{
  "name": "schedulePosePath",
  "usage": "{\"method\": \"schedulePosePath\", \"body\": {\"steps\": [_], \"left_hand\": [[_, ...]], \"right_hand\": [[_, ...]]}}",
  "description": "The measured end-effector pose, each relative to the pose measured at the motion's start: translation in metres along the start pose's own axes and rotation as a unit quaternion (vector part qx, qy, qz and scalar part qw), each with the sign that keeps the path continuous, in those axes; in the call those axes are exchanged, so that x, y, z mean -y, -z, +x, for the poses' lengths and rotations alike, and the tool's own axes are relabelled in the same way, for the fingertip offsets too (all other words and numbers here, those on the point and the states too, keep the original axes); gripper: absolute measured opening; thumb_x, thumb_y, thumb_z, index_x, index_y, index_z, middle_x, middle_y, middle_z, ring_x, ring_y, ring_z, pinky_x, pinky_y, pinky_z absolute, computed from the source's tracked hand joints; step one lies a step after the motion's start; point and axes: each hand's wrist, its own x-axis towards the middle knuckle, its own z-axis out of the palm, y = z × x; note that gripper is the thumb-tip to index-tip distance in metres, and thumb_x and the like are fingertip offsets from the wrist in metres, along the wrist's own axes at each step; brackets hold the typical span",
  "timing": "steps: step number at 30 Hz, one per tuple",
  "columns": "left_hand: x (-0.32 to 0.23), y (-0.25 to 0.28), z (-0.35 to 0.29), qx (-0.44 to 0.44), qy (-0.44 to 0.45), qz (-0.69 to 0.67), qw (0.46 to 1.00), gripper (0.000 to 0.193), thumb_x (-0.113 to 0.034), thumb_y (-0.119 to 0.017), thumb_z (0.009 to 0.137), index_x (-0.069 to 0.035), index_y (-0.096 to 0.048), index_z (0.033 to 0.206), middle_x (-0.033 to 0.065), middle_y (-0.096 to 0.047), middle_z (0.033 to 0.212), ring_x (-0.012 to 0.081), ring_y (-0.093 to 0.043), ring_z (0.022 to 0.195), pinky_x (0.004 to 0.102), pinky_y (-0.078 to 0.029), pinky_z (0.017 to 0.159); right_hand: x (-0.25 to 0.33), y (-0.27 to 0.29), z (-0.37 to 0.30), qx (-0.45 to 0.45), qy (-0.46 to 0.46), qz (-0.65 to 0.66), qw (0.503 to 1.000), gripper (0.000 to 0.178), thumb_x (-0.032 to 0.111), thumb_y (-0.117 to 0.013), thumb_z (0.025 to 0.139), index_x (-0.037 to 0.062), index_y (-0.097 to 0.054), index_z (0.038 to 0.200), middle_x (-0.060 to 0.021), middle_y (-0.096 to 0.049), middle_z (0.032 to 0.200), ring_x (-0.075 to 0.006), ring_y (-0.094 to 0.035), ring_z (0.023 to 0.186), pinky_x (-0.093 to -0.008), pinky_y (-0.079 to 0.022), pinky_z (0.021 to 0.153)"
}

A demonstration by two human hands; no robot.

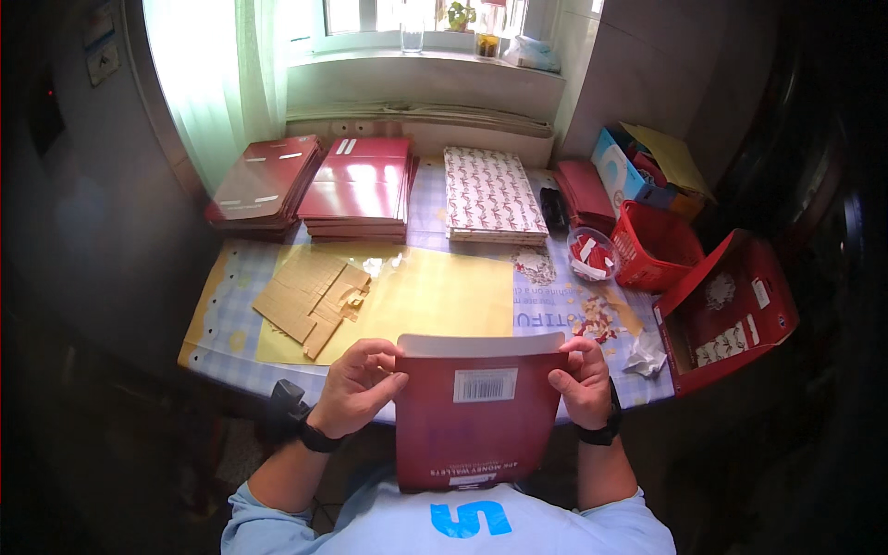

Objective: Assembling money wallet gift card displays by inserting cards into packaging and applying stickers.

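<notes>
Between my two hands is a dark red cardboard box (476, 430), held up in front of my chest, looking flat. A pale flap runs along its top edge, and a white barcode label sits just below. My left hand (359, 390) pinches the upper left corner between thumb and fingers. At the upper right corner, my right hand (583, 387) grips in the same way. Beyond the box, a yellow sheet (453, 287) covers part of the table, with a torn piece of brown cardboard (310, 301) lying on its left side.
Along the back stand stacks of red folded cartons (361, 185) and a stack of patterned cartons (490, 190). To the right are a red basket (659, 250), a round tub of scraps (592, 254), a blue box (624, 166), an open red box (740, 314) and crumpled paper (646, 354).
</notes>
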Motion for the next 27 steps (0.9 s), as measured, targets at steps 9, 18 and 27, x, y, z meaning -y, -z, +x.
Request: {"method": "schedulePosePath", "body": {"steps": [9,18,27], "left_hand": [[-0.019,0.018,0.022,0.056,0.016,0.077,0.995,0.013,0.003,-0.061,0.09,-0.002,-0.054,0.099,0.0036,-0.063,0.083,0.009,-0.062,0.071,0.0235,-0.052,0.059],[0.002,0.047,0.107,0.155,0.161,0.377,0.899,0.022,-0.021,-0.066,0.091,0.001,-0.062,0.096,0.0082,-0.067,0.086,0.0159,-0.067,0.074,0.0282,-0.054,0.064],[0.016,-0.015,0.161,0.299,0.082,0.505,0.805,0.028,-0.024,-0.065,0.086,-0.003,-0.069,0.103,0.0163,-0.069,0.09,0.0299,-0.067,0.081,0.0363,-0.053,0.076]], "right_hand": [[-0.001,-0.002,0.025,-0.026,-0.027,-0.021,0.999,0.018,0.001,-0.064,0.09,0.0052,-0.055,0.104,-0.0029,-0.064,0.09,-0.0058,-0.057,0.079,-0.0208,-0.046,0.07],[-0.018,0.02,0.096,-0.031,-0.215,-0.119,0.969,0.029,0.01,-0.068,0.089,-0.0011,-0.058,0.114,-0.0048,-0.068,0.086,-0.0084,-0.061,0.073,-0.0218,-0.048,0.065],[-0.024,0.036,0.117,0.106,-0.21,-0.26,0.936,0.018,0.012,-0.072,0.081,0.0028,-0.062,0.093,-0.0033,-0.064,0.078,-0.0112,-0.061,0.075,-0.0262,-0.049,0.064]]}}
